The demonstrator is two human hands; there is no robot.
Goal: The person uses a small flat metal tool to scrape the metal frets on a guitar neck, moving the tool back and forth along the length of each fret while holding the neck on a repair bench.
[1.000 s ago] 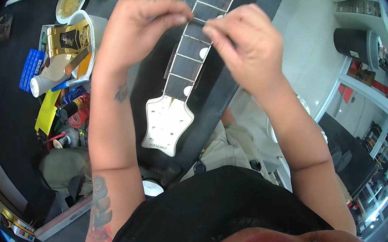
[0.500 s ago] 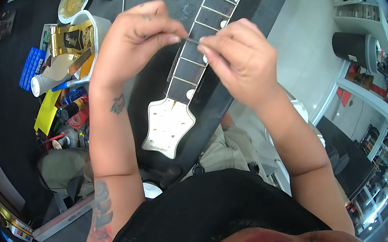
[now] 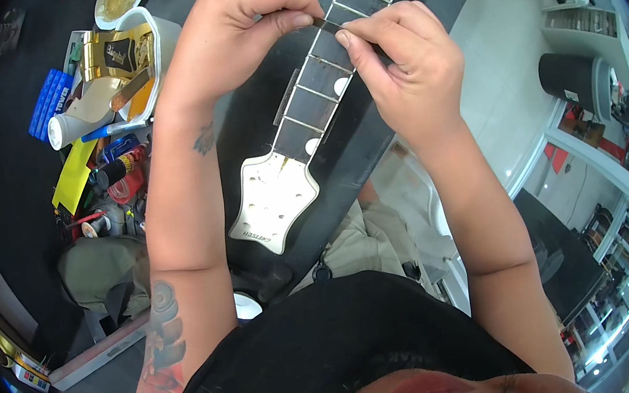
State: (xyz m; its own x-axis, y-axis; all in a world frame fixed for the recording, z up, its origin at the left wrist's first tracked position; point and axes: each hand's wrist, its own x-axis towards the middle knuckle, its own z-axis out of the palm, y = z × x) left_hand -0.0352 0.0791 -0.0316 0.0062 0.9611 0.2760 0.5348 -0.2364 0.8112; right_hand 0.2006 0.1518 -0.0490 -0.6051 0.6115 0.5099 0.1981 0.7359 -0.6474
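Dark and thin, a strip (image 3: pixel 328 26) is pinched between thumb and fingers of the left hand (image 3: pixel 249 29) at one end and the right hand (image 3: pixel 418 68) at the other, crossing the fretboard (image 3: pixel 311 108); whether it touches is unclear. Matching pressure from both hands should keep it level along the frets (image 3: pixel 317 93). Nearer the person, the white headstock (image 3: pixel 274 197) lies over the black bench (image 3: pixel 344 170); keeping the neck steady would help.
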